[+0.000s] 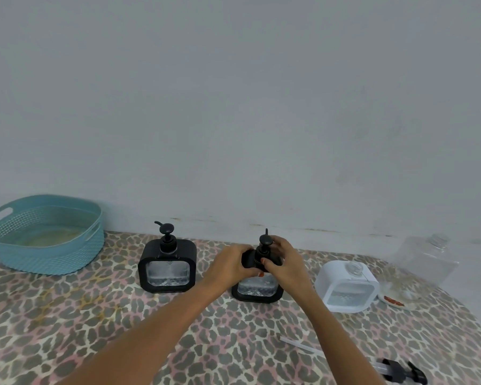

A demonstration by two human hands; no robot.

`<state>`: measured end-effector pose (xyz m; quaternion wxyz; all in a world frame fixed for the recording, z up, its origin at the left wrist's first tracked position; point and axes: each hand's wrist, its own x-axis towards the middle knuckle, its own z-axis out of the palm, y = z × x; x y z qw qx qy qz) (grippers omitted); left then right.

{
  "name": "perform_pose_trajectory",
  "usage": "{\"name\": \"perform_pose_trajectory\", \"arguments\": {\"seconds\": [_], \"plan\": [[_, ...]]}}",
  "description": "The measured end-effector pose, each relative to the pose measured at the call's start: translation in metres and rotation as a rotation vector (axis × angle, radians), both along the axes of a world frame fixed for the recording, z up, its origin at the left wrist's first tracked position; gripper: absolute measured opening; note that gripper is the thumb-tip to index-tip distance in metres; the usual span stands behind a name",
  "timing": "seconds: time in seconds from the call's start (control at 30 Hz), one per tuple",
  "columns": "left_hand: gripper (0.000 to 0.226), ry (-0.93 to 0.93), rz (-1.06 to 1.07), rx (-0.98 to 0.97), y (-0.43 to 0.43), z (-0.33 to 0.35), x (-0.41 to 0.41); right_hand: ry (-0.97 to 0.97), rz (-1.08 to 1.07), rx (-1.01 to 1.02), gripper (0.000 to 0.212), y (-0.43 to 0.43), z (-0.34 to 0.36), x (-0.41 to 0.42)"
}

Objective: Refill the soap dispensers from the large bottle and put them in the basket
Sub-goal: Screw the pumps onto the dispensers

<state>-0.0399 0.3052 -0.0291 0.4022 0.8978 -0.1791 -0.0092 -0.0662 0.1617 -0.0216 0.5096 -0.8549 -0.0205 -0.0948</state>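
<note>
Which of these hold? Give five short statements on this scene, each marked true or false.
1. Both the left hand and right hand grip the middle black dispenser. True.
2. The white dispenser has its pump fitted. False: its neck is open; a loose pump lies nearby.
3. The basket holds two dispensers. False: no dispenser is in it.
4. The left black dispenser stands upright, pump on. True.
5. The clear bottle stands left of the basket. False: it is far right.
</note>
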Motion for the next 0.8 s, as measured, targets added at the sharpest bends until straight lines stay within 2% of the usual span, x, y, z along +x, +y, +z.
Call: {"name": "perform_pose_trajectory", "arguments": {"seconds": [0.2, 0.47, 0.63, 0.8], "plan": [[0.038, 0.009, 0.007, -0.013, 0.000, 0.000, -0.001, -0.035, -0.125, -0.074, 0.038, 0.010, -0.004, 0.004], [0.039, 0.007, 0.012, -0.007, 0.000, -0.002, 0.001, 0.051, 0.018, -0.068, 0.033, 0.001, 0.000, 0.000], [0.041, 0.006, 0.010, -0.012, 0.001, -0.003, 0.001, 0.022, -0.101, -0.046, 0.035, 0.003, -0.007, 0.003], [0.035, -0.001, 0.008, -0.013, 0.001, -0.002, 0.001, -0.010, -0.124, -0.167, 0.032, 0.011, -0.010, 0.006]]}}
